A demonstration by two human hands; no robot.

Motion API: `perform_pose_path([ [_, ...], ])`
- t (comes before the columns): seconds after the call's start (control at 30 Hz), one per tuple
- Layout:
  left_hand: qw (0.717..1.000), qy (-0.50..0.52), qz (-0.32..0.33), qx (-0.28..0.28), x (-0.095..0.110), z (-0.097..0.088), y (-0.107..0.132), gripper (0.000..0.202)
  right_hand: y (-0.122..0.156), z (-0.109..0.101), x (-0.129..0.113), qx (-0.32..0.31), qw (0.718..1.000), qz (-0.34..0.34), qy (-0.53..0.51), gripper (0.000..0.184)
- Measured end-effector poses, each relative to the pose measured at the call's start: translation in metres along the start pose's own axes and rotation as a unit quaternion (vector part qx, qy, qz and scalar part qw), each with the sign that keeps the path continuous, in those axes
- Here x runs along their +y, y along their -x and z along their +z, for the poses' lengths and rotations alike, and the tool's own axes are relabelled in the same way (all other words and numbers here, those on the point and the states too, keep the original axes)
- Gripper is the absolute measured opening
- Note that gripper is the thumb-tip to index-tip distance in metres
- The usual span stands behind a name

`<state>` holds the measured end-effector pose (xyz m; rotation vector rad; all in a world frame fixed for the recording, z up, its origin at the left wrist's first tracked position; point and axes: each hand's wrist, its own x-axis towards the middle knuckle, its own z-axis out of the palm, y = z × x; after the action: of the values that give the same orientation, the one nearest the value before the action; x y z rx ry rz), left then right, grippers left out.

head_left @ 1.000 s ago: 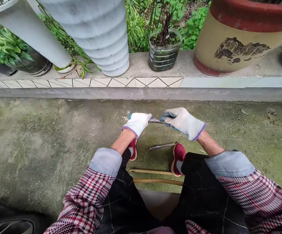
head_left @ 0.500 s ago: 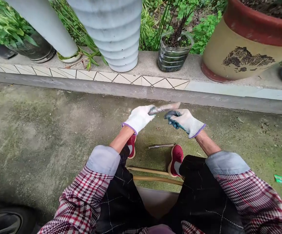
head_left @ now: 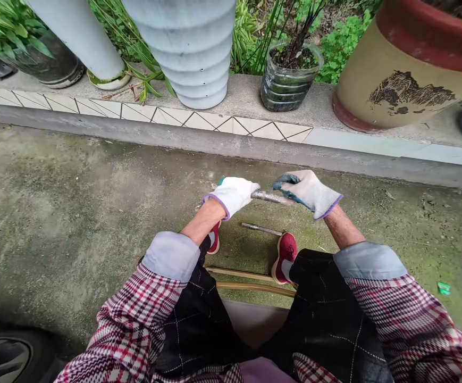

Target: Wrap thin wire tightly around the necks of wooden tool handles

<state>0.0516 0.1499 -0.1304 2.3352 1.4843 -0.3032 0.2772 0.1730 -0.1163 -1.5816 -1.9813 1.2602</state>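
Observation:
My left hand (head_left: 233, 194), in a white knit glove with a purple cuff, is closed around one end of a short grey metal rod (head_left: 269, 197). My right hand (head_left: 308, 191), in a white glove with dark blue fingertips, grips the rod's other end. The rod lies nearly level between the two hands, above my red shoes. A second grey metal rod (head_left: 261, 229) lies on the concrete ground between my feet.
A tiled ledge (head_left: 231, 125) runs across ahead, carrying a ribbed white column (head_left: 193, 58), a cut plastic bottle planter (head_left: 288, 80), a large tan and red pot (head_left: 410, 69) and dark pots at left. A tyre (head_left: 3, 359) sits at bottom left. Mossy concrete spreads both sides.
My right hand, which had come off the rod half a second ago, has closed on its end again. The rod's right end has dropped back to nearly level.

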Motion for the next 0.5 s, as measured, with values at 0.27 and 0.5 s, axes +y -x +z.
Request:
perform_pose_path([
  [0.27, 0.969, 0.226, 0.027, 0.091, -0.004, -0.008, 0.007, 0.025, 0.007, 0.009, -0.014, -0.037, 0.978, 0.057, -0.195, 0.029],
  [0.5, 0.983, 0.106, -0.112, 0.105, -0.011, -0.004, 0.003, 0.031, 0.020, 0.041, -0.027, -0.024, 0.986, 0.058, -0.154, 0.013],
])
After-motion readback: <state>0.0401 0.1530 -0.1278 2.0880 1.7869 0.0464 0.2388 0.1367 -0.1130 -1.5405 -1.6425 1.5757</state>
